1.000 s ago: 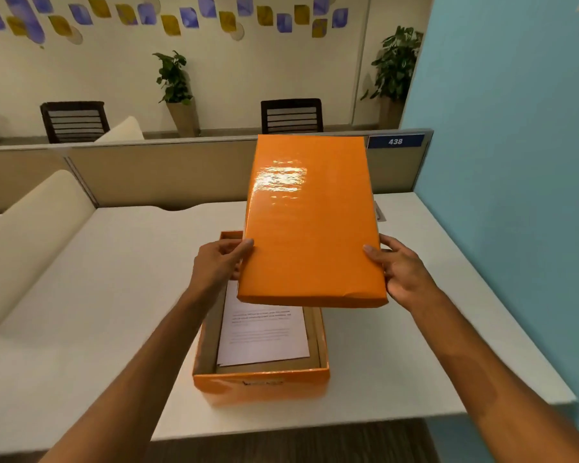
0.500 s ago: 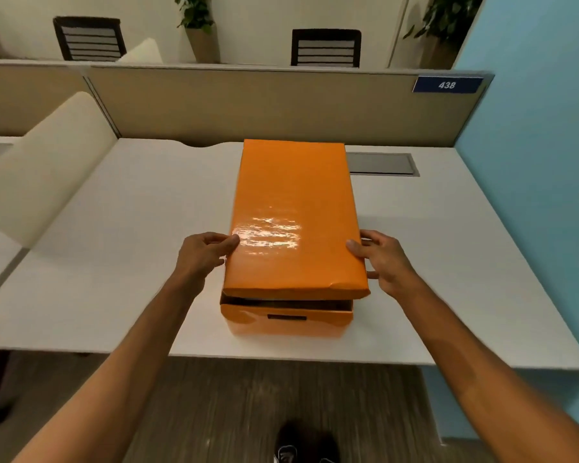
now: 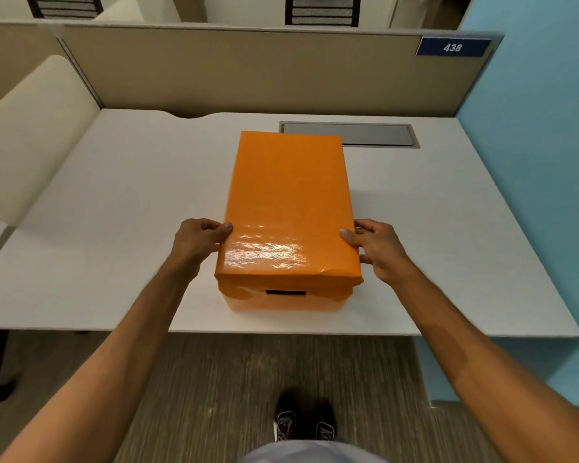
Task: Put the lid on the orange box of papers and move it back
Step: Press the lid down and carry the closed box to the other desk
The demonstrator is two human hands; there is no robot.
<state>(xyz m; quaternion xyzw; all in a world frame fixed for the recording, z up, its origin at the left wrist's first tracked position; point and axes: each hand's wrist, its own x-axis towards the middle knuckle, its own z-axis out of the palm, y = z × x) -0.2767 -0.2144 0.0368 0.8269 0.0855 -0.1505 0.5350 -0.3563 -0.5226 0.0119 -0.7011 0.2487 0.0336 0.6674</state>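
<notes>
Lid (image 3: 290,202) sits on orange box (image 3: 286,300) — left hand (image 3: 198,242) and right hand (image 3: 378,250) fingers clasp its sides.

Bare forearms, no sleeves; dark laced shoes (image 3: 304,419) and a pale-grey garment (image 3: 311,454).

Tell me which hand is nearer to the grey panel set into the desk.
Right. The right hand grips the lid on the same side as the grey panel, which lies beyond it. The left hand is across the lid, farther away.
</notes>
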